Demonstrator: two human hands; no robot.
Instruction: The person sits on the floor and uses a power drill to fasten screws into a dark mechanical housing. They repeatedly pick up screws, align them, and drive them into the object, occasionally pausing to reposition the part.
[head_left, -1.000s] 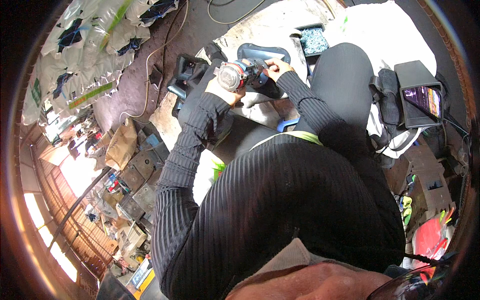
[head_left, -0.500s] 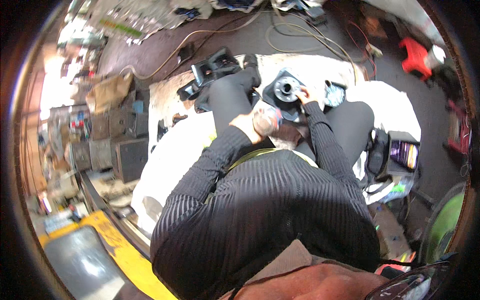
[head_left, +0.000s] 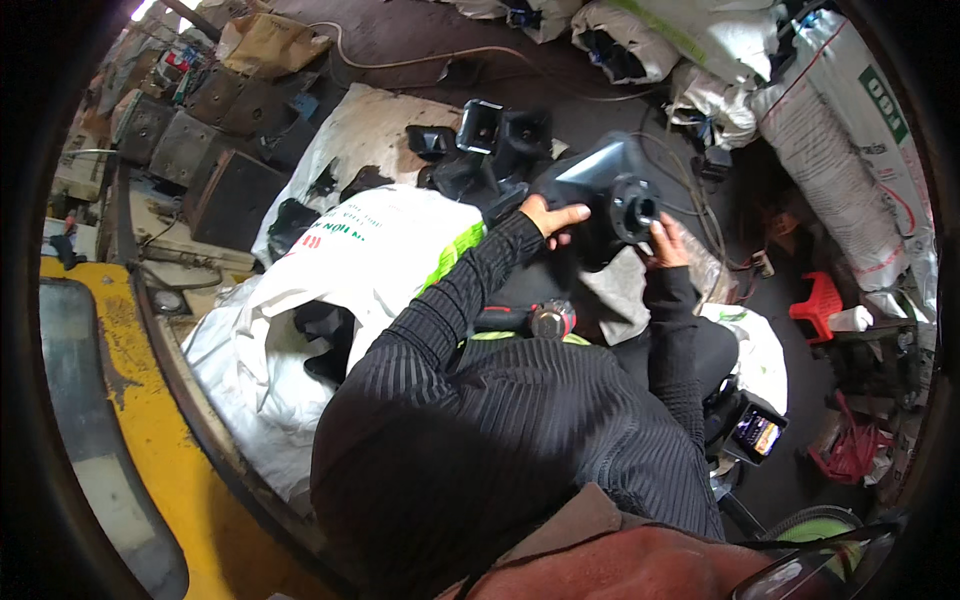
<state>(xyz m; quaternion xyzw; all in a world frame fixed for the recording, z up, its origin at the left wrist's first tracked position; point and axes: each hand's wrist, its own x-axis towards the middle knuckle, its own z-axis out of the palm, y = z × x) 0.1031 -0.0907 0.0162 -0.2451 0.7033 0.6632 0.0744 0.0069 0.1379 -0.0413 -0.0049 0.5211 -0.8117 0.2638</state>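
A glossy black plastic part [head_left: 590, 175], with a wide hollow body and a round flange at one end, is held up above my lap between both hands. My left hand [head_left: 555, 218] grips its near left side, thumb stretched over the surface. At the round flange [head_left: 634, 210], my right hand [head_left: 665, 243] holds the rim with its fingertips. A red and black hand tool with a round metallic head [head_left: 550, 320] lies in my lap, touched by neither hand. Beyond my left hand, several similar black parts [head_left: 480, 135] lie in a heap.
White sacks [head_left: 370, 235] lie left of me, one gaping with black pieces inside. Dark metal blocks [head_left: 240, 210] stand further left, beside a yellow machine frame [head_left: 130, 370]. Hoses cross the floor ahead. At right are a red stool [head_left: 815, 305] and a lit phone [head_left: 757, 432].
My left hand has let go of the tool, now in my lap, and holds the black part. The part is raised and tilted, flange toward the right. The view has turned.
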